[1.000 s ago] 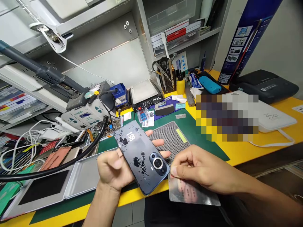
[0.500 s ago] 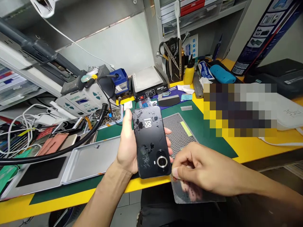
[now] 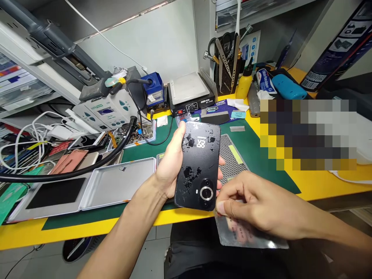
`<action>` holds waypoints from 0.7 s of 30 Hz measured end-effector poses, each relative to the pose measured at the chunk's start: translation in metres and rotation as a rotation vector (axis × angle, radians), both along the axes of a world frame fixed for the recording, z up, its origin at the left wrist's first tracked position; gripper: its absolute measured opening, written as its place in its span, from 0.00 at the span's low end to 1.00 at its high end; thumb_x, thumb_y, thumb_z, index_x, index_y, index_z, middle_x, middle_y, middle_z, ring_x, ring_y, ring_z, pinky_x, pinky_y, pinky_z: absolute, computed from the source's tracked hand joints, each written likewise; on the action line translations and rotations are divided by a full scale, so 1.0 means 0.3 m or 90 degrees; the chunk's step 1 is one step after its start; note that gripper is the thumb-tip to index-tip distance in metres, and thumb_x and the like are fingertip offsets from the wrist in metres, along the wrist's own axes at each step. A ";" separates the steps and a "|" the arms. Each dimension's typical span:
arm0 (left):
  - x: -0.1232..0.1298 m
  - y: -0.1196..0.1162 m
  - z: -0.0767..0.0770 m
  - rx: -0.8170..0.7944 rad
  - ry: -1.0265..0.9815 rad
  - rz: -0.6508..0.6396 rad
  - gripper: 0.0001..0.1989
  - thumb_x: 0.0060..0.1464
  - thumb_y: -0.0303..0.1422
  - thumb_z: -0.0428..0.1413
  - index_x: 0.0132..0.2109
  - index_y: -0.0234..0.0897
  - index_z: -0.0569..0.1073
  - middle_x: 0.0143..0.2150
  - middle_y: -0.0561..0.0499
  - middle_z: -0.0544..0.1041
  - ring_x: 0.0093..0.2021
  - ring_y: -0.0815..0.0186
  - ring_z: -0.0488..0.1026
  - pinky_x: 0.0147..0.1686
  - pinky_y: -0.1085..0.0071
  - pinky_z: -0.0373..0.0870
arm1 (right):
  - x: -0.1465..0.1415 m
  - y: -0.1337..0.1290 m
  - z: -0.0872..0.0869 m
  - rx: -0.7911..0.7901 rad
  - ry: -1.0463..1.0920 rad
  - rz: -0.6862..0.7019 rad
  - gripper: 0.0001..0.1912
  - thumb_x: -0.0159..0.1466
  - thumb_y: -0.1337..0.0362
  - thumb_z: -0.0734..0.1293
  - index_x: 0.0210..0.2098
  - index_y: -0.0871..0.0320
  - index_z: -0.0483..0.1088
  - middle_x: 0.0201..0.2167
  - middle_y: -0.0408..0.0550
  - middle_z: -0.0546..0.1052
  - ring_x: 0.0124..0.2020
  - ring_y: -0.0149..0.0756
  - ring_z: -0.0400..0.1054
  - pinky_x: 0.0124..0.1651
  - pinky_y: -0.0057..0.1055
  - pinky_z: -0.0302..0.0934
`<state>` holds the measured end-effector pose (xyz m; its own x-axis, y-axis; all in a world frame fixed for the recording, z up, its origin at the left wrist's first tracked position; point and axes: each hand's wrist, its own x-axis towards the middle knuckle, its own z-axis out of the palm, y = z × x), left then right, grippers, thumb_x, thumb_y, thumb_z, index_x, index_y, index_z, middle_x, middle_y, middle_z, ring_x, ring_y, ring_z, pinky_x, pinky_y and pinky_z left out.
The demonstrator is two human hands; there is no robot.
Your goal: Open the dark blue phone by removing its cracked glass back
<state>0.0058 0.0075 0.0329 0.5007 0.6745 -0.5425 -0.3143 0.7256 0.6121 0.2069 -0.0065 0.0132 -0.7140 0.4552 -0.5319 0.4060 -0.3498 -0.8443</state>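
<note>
My left hand [image 3: 170,162] is wrapped round a black phone [image 3: 195,164], back side up, its fingertips showing past the far edge. Dark blotches and scratches mark the phone's back, and a ringed camera sits at its near end. Close to that end, my right hand [image 3: 250,205] is closed in a pinch on the top edge of a translucent, silvery plastic sheet [image 3: 261,238]. The sheet hangs down past the table's front edge, with pinkish patches and dark marks showing on it. Whether it is a single sheet or a bag, I cannot tell.
A perforated mat [image 3: 231,155] lies on the green work mat [image 3: 270,170] behind the phone. At left sit an open shallow case [image 3: 122,186] and a thick black hose [image 3: 113,159]. Behind stand a heating plate [image 3: 190,91], a yellow bottle [image 3: 243,85] and a tool holder [image 3: 225,69].
The view has shifted, so the whole bench appears farther right. The phone has tilted slightly clockwise in my left hand. My right hand keeps its pinch on the plastic sheet.
</note>
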 end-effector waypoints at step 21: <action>0.003 0.014 0.010 0.022 -0.029 -0.054 0.52 0.53 0.72 0.31 0.39 0.27 0.78 0.27 0.44 0.77 0.28 0.61 0.76 0.34 0.65 0.72 | -0.007 0.017 0.022 0.077 -0.023 0.016 0.12 0.61 0.59 0.68 0.26 0.62 0.77 0.21 0.47 0.77 0.22 0.31 0.64 0.26 0.28 0.53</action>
<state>0.0067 0.0118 0.0359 0.5805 0.6463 -0.4953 -0.2803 0.7297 0.6237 0.2048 -0.0014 0.0196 -0.7071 0.5003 -0.4997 0.4443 -0.2355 -0.8644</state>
